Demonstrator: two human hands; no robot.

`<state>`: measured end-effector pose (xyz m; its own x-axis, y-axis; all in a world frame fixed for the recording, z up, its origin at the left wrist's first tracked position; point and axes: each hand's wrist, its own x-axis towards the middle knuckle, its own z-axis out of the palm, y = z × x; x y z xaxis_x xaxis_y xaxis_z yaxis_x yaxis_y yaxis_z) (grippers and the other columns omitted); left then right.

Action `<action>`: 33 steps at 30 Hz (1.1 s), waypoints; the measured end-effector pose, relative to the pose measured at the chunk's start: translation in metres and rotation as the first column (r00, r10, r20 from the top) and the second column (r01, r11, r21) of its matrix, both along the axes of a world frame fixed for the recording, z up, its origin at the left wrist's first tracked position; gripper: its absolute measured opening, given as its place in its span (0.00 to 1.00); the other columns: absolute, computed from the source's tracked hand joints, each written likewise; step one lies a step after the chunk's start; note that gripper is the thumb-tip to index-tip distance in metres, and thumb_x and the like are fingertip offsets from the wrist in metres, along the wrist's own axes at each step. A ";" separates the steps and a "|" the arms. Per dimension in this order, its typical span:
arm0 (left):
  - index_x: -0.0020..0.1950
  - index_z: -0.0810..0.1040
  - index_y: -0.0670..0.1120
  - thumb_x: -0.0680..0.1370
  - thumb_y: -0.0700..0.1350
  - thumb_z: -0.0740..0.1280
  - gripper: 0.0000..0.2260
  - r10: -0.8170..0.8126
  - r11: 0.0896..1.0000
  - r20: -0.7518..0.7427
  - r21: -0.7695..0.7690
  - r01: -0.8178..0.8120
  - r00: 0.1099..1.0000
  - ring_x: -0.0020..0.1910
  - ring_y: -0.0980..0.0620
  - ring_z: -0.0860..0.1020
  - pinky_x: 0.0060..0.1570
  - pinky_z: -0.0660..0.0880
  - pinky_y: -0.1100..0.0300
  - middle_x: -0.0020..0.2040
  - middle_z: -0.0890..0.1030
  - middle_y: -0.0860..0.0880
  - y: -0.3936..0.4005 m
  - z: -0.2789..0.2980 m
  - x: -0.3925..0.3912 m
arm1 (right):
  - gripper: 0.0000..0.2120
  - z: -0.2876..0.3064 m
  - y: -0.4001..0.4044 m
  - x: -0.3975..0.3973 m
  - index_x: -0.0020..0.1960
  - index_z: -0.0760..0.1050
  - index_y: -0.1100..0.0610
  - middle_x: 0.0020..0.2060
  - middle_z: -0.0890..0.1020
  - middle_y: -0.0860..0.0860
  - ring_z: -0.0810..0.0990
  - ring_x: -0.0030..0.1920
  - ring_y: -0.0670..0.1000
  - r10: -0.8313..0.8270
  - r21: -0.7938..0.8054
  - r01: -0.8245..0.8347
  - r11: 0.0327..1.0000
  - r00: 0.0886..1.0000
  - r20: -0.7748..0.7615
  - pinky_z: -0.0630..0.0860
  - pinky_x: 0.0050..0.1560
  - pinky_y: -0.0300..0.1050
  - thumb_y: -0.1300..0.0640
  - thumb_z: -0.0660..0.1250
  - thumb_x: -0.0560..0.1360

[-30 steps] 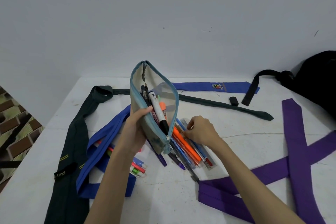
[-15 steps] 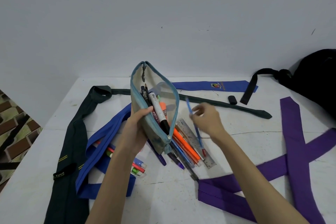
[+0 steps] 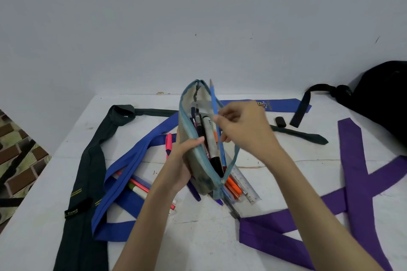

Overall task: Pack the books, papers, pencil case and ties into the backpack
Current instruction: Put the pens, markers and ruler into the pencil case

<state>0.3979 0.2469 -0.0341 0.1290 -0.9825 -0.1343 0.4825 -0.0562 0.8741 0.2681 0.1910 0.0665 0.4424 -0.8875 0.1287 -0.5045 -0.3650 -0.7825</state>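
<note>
**Pencil case held open, blue pencil at its mouth**

Head view. At frame centre, the grey fabric pencil case with a light-blue zip (image 3: 199, 167) stands upright on the white table (image 3: 198, 237), its mouth unzipped and spread wide. The left hand (image 3: 182, 160) grips the case's left wall, thumb hooked over the zip edge. The right hand (image 3: 244, 132) pinches a blue pencil (image 3: 217, 116) between thumb and fingertips; the pencil runs steeply, its lower part inside the case mouth, its upper tip above the case's far end. A white marker with a black cap (image 3: 210, 138) and several dark pens stand inside the case.

Just right of the case's near end, orange pens (image 3: 234, 187) and a clear plastic ruler (image 3: 246, 185) lie on the table. Left of the case lies a pink highlighter (image 3: 168, 143); further pens lie at lower left (image 3: 138, 187), partly under a royal-blue tie (image 3: 132, 160). A dark green tie (image 3: 88, 171) runs down the left side of the frame. A purple tie (image 3: 356, 182) lies crossed over itself at lower right. A black backpack (image 3: 383, 99) sits at the upper right edge, its strap (image 3: 302, 108) lying across the table. A small black cap-like piece (image 3: 280, 121) lies near the strap; what it is cannot be told.
</note>
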 end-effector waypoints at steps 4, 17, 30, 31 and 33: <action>0.66 0.71 0.48 0.63 0.47 0.72 0.32 -0.024 0.999 0.040 -0.023 0.025 0.999 0.52 0.47 0.80 0.55 0.77 0.50 0.53 0.81 0.45 0.000 0.002 -0.007 | 0.07 -0.021 -0.004 0.012 0.40 0.79 0.61 0.31 0.81 0.54 0.82 0.35 0.53 -0.027 -0.013 0.026 1.000 0.992 -0.126 0.80 0.43 0.47 0.57 0.69 0.74; 0.69 0.68 0.46 0.62 0.49 0.72 0.36 -0.004 1.000 0.020 0.023 0.003 1.000 0.54 0.47 0.79 0.48 0.79 0.56 0.57 0.79 0.43 0.000 0.001 -0.003 | 0.12 -0.013 -0.010 0.017 0.39 0.79 0.63 0.28 0.81 0.55 0.82 0.30 0.52 0.017 -0.041 -0.024 0.999 0.986 -0.168 0.80 0.38 0.44 0.54 0.68 0.75; 0.64 0.74 0.44 0.68 0.47 0.67 0.25 0.225 0.972 -0.042 0.080 -0.222 0.973 0.57 0.44 0.76 0.61 0.72 0.46 0.55 0.79 0.43 0.016 0.010 0.048 | 0.12 -0.079 -0.024 0.002 0.56 0.74 0.57 0.51 0.80 0.53 0.77 0.43 0.47 0.142 0.249 0.008 0.968 0.806 -0.575 0.72 0.42 0.38 0.52 0.66 0.76; 0.65 0.74 0.44 0.68 0.47 0.67 0.25 0.220 0.973 -0.040 0.081 -0.216 0.975 0.57 0.44 0.76 0.61 0.73 0.46 0.56 0.79 0.43 0.016 0.010 0.048 | 0.14 -0.084 -0.021 0.005 0.59 0.73 0.56 0.54 0.80 0.53 0.77 0.45 0.48 0.151 0.252 0.011 0.968 0.776 -0.612 0.73 0.44 0.39 0.51 0.66 0.77; 0.65 0.74 0.44 0.68 0.47 0.67 0.25 0.215 0.974 -0.037 0.082 -0.211 0.976 0.57 0.44 0.77 0.61 0.73 0.47 0.57 0.79 0.43 0.017 0.009 0.047 | 0.15 -0.086 -0.016 0.010 0.61 0.71 0.56 0.55 0.79 0.54 0.78 0.48 0.50 0.138 0.221 0.008 0.975 0.757 -0.639 0.73 0.47 0.41 0.51 0.64 0.77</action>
